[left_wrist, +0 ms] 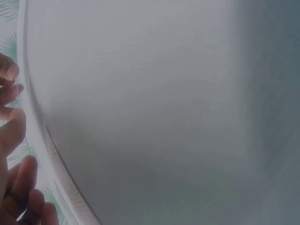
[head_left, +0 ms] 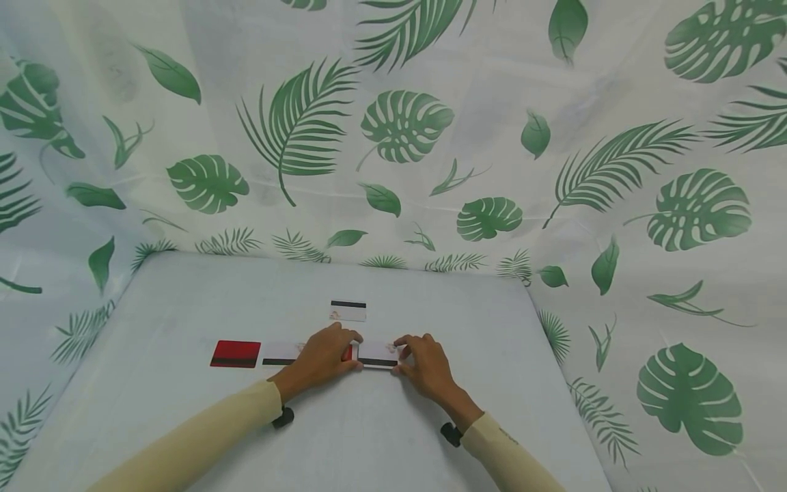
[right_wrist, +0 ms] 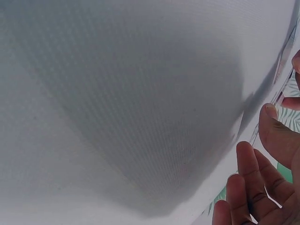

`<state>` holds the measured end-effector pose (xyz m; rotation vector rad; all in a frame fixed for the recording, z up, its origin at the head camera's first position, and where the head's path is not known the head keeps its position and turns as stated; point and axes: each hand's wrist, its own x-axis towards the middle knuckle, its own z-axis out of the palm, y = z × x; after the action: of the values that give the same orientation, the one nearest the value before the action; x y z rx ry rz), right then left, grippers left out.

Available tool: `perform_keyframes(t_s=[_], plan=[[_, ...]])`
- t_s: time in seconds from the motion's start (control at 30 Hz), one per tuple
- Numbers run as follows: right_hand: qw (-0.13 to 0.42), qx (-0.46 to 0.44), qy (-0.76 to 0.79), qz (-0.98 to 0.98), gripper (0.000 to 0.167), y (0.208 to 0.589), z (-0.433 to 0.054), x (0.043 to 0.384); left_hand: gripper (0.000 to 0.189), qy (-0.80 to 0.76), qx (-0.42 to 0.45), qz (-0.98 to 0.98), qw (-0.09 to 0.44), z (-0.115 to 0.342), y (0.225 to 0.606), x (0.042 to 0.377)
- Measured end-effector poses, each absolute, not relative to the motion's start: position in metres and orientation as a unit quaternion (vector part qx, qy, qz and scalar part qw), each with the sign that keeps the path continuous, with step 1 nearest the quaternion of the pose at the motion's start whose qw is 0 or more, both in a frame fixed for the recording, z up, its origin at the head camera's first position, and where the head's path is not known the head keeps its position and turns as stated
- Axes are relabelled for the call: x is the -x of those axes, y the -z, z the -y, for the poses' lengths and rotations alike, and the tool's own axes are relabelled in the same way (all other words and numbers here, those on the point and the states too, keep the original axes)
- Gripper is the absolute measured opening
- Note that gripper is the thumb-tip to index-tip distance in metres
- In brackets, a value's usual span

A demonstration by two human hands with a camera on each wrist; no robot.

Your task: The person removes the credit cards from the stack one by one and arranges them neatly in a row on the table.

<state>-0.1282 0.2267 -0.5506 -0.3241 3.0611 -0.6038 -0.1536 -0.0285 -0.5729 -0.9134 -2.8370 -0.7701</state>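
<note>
A white card with a black stripe (head_left: 378, 355) lies between both hands, stripe side toward the person. My left hand (head_left: 324, 354) pinches its left edge with thumb and index finger. At its right edge, my right hand (head_left: 428, 365) does the same. A red card (head_left: 348, 352) shows partly behind the left fingers, which hide the rest. Seen from the left wrist, the left fingers (left_wrist: 28, 180) curl around a thin card edge. Low at the right of the right wrist view are the right hand's fingers (right_wrist: 248, 157), with the thumb above them.
Left of the hands, a red card with a dark stripe (head_left: 236, 353) and a white striped card (head_left: 279, 353) lie in the same row. Another white striped card (head_left: 348, 311) lies farther back. All rest on a white table (head_left: 184, 301), backed by a leaf-print curtain (head_left: 430, 82).
</note>
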Motion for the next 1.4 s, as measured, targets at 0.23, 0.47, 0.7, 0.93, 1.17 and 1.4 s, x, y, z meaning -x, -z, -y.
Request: perform_keyframes(t_s=[0.23, 0.47, 0.7, 0.93, 1.17, 1.4], plan=[[0.001, 0.104, 0.193, -0.976, 0.048, 0.552, -0.228, 0.126, 0.054, 0.245, 0.291, 0.924, 0.026, 0.026, 0.576, 0.153], [-0.001, 0.107, 0.191, -0.976, 0.048, 0.556, -0.229, 0.125, 0.055, 0.239, 0.288, 0.927, 0.023, 0.024, 0.579, 0.152], [0.003, 0.106, 0.194, -0.975, 0.046, 0.556, -0.229, 0.125, 0.054, 0.239, 0.294, 0.925, 0.037, 0.023, 0.581, 0.152], [-0.002, 0.111, 0.194, -0.975, 0.046, 0.557, -0.229, 0.125, 0.054, 0.234, 0.291, 0.927, 0.041, 0.022, 0.584, 0.151], [-0.003, 0.110, 0.194, -0.975, 0.047, 0.559, -0.229, 0.125, 0.054, 0.237, 0.287, 0.928, 0.035, 0.021, 0.584, 0.151], [-0.004, 0.110, 0.187, -0.976, 0.045, 0.557, -0.228, 0.125, 0.054, 0.231, 0.294, 0.926, 0.048, 0.020, 0.583, 0.153]])
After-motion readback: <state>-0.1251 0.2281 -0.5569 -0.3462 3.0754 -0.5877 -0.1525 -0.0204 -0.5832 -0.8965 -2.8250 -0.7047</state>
